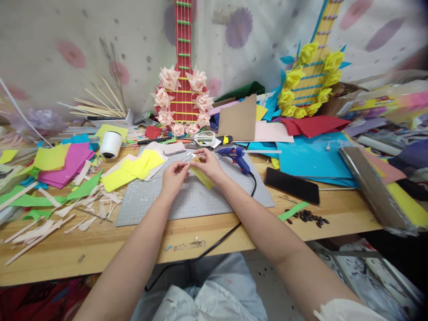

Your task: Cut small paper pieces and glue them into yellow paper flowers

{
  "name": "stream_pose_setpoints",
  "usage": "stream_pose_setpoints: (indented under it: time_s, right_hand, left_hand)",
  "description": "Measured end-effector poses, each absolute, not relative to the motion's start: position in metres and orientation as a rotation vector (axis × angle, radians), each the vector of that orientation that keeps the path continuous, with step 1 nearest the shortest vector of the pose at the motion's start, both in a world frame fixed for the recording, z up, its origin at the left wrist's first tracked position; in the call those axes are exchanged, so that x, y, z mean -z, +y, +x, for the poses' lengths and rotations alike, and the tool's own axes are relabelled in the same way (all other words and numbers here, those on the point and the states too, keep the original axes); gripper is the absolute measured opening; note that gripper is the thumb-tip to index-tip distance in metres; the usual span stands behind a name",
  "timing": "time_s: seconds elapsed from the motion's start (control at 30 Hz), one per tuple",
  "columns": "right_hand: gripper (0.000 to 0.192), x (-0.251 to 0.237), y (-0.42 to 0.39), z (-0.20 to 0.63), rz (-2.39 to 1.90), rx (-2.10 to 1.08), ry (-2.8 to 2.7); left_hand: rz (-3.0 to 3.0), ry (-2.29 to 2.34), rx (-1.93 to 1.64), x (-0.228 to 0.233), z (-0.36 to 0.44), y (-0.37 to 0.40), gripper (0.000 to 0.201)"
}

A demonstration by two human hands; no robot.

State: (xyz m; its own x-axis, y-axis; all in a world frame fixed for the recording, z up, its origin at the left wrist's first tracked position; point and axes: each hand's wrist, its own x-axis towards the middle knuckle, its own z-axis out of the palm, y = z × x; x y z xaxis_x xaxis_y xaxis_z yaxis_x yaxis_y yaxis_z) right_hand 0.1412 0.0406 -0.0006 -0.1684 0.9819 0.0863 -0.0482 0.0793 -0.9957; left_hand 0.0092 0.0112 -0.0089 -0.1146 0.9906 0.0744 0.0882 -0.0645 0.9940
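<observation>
Above the grey cutting mat (147, 198), my two hands meet at the fingertips. My right hand (210, 168) is closed on a small piece of yellow paper (203, 179), which hangs below its fingers towards me. Beside the paper's upper left end, my left hand (174, 179) is closed in a pinch; what lies between its fingertips is too small to make out. A blue hot glue gun (236, 157) with a clear glue stick lies just right of my right hand. Yellow paper sheets (140, 166) rest left of my hands.
Scissors (204, 138) lie behind my hands. A red paper guitar (183, 100) with pink flowers and a yellow one (309, 82) lean at the back. A phone (292, 185) and black beads (309, 217) sit right; a thread spool (111, 144) and paper scraps (96, 200) left.
</observation>
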Motion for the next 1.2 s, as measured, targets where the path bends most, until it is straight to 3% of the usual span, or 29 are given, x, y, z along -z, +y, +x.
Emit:
stream_pose_setpoints:
  time_s: [0.7, 0.9, 1.2]
  right_hand:
    - [0.043, 0.003, 0.042, 0.142, -0.990, -1.397, -1.251]
    - [0.037, 0.005, 0.044, 0.143, -1.039, -1.322, -1.278]
    - [0.035, -0.008, 0.042, 0.150, -1.040, -1.405, -1.399]
  left_hand:
    - [1.377, 1.401, -1.392, 0.012, 0.008, 0.013, 0.019]
    - [1.287, 1.323, -1.427, 0.005, 0.008, 0.015, 0.035]
    - [1.270, 1.308, -0.862, -0.037, -0.009, 0.042, 0.033]
